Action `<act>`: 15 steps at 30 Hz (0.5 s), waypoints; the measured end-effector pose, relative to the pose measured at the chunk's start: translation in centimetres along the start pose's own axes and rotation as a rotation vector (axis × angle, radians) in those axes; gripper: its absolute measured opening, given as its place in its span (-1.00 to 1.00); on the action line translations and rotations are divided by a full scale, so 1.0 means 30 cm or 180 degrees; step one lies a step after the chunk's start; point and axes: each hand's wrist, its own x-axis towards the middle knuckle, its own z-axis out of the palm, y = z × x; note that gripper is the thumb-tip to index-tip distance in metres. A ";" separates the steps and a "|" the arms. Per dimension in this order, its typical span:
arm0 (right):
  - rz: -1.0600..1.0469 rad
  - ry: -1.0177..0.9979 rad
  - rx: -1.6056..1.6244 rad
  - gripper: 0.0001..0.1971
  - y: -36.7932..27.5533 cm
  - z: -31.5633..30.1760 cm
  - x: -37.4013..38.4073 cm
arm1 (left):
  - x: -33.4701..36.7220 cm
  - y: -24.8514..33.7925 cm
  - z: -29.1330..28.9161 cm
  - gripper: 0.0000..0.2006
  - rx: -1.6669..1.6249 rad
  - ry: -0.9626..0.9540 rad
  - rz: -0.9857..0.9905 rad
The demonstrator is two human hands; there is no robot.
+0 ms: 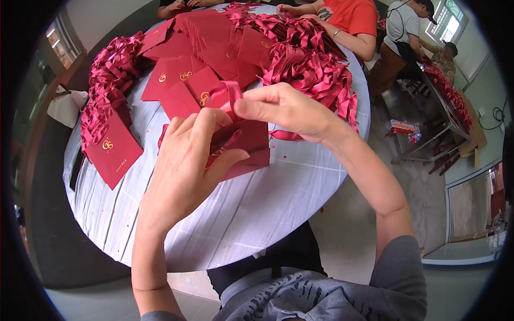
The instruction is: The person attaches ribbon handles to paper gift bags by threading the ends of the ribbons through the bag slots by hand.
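Note:
A dark red envelope [251,142] lies in front of me, partly covered by my left hand. From it rises a loop of shiny red ribbon [231,88]. My right hand [292,112] pinches this ribbon between thumb and fingertips. Across the envelope's left side rests my left hand [187,152], its fingers bent at the ribbon's base and its thumb stretched over the envelope. What the left fingertips grip is hidden behind the hand. Another strip of ribbon passes between the left thumb and forefinger.
A white cloth [300,182] covers the round table. Stacked red envelopes [203,37] lie at the far side. Ribbon heaps stand at right [305,69] and left [110,69], with a single envelope [113,152] by the left heap. A person in red [350,21] sits across; others work behind.

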 end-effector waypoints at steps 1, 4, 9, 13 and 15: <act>0.0251 0.0237 -0.0212 -0.66 -0.019 0.010 0.003 | -0.002 0.000 0.006 -0.77 -0.0001 -0.0053 -0.0138; -0.0634 0.0665 -0.0461 -0.56 0.018 0.052 0.040 | -0.005 -0.010 0.009 -0.78 0.0015 -0.0146 -0.0285; -0.1275 0.1662 -0.1283 -0.73 0.026 0.131 0.037 | -0.012 -0.011 0.022 -0.78 0.0205 -0.0083 -0.0433; -0.1394 0.1735 -0.0884 -0.76 0.012 0.154 0.067 | -0.023 -0.012 -0.026 -0.72 -0.1081 0.0309 -0.0918; -0.1462 0.1757 -0.1061 -0.77 0.004 0.143 0.067 | -0.033 -0.042 -0.080 -0.71 -0.0439 0.0830 -0.0500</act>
